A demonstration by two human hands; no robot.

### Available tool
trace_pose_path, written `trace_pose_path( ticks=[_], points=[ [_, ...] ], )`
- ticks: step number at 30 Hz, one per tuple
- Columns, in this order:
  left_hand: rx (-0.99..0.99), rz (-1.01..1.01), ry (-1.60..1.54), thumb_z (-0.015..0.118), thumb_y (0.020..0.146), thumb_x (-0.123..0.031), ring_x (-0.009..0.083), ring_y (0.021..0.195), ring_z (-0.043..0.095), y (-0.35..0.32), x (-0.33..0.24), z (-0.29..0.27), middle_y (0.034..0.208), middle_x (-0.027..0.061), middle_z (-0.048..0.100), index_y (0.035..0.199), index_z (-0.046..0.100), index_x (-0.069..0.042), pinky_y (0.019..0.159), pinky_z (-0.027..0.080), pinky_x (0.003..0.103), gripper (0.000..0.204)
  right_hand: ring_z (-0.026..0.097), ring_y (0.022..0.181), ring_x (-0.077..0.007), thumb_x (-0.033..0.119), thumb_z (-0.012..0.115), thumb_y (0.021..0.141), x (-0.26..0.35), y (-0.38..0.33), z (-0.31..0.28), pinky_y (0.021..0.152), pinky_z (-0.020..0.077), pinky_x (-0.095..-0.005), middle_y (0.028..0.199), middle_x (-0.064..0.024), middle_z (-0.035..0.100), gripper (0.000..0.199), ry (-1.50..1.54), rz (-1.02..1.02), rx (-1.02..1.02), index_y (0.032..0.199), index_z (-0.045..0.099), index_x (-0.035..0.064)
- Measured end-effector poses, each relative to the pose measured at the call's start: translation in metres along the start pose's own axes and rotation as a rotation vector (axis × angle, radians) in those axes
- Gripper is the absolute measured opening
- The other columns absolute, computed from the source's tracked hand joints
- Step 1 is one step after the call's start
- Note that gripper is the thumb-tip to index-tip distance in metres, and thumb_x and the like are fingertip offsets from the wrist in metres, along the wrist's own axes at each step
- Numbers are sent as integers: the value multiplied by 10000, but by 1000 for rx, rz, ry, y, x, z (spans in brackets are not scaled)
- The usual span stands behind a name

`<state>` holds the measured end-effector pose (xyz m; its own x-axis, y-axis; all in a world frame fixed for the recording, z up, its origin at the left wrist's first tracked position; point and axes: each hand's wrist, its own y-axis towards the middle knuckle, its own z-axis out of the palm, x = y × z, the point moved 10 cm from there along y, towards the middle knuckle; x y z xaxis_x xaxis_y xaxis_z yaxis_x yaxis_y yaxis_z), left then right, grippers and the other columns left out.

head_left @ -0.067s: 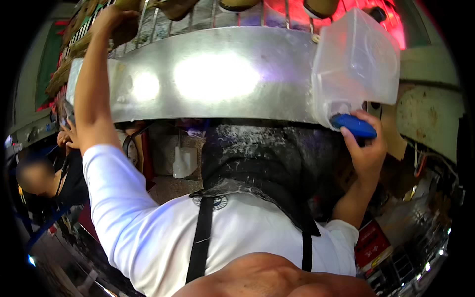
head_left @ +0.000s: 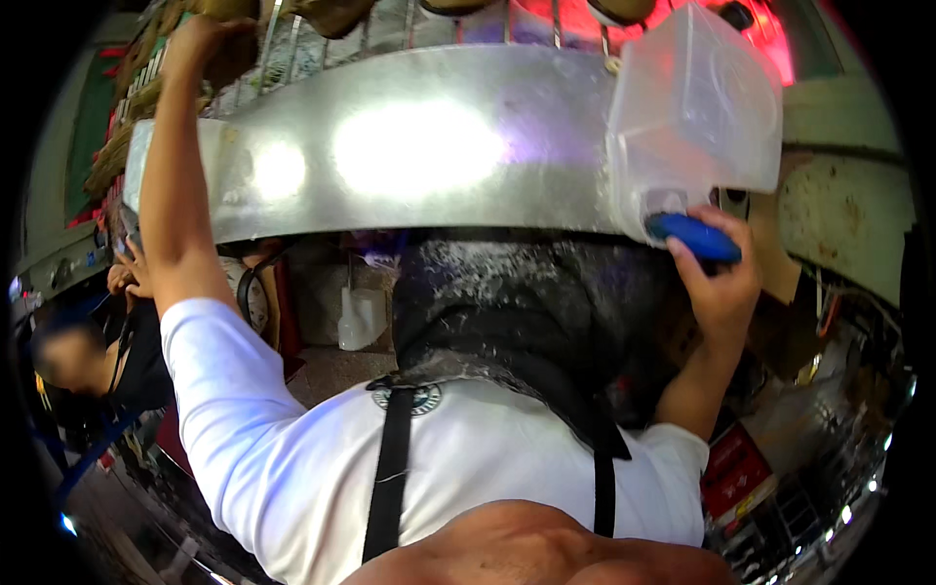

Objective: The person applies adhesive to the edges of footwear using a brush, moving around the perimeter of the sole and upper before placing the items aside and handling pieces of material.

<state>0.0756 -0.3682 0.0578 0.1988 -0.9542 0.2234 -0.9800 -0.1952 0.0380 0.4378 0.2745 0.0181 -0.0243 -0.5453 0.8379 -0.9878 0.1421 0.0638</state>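
My left hand (head_left: 200,39) reaches to the far left, its fingers closed round a brown shoe (head_left: 236,60) at a rack of metal rods (head_left: 283,49). The picture's upper edge cuts off part of that shoe. On the right, my right hand (head_left: 726,263) grips a blue, rounded brush-like handle (head_left: 700,239), thumb below and fingers over the top. The handle's far end meets the near lower end of a translucent plastic container (head_left: 697,107). What lies under the handle is hidden.
A shiny metal ledge (head_left: 556,127) spans the space before me. Beyond it, several brown shoes (head_left: 336,15) sit on the rods, near a red glow. At left, a person (head_left: 136,341) in dark clothes works close by. A white plastic bottle (head_left: 361,317) stands below the ledge.
The ledge, container and rack have shifted slightly up and left in the picture. Both hands keep their holds.
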Motion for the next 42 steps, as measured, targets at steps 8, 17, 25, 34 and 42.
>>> trace_pose_path(
  ticks=[8,17,25,34,42],
  points=[
    [-428,136,-666,902,648,-544,233,991,723,-183,-83,-109,1089,118,762,1155,722,-22,898,540,345,749,643,607,-132,37,731,942,-14,-9,-5,567,534,-243,759,-97,677,163,347,139,-213,1025,614,-38],
    [-120,609,-888,1018,560,-344,166,856,725,-270,-214,-18,978,109,766,1123,674,-18,797,576,329,736,679,694,-122,75,758,923,-27,-11,7,589,520,-225,819,-92,698,294,287,180,-119,1169,653,-47],
    [192,780,-1154,960,662,-253,265,1154,620,-292,-237,-44,1172,106,657,1089,690,-4,987,513,412,564,642,642,-97,91,748,933,-3,5,7,589,505,-216,766,-61,688,237,183,-117,22,1118,689,-46],
    [-218,837,-818,943,637,-291,306,1244,574,-333,-246,-61,1305,119,625,1272,651,-87,1098,428,461,728,665,779,-104,92,729,951,-11,8,8,691,539,-235,887,-71,714,236,163,-67,106,1153,691,-26],
    [-158,769,-436,890,734,-324,297,1329,537,-321,-228,-13,1380,140,604,1359,564,17,1160,384,465,783,679,701,-134,140,728,956,-79,-6,-10,604,552,-265,869,-74,709,271,592,407,37,1137,664,-52]
  ],
)
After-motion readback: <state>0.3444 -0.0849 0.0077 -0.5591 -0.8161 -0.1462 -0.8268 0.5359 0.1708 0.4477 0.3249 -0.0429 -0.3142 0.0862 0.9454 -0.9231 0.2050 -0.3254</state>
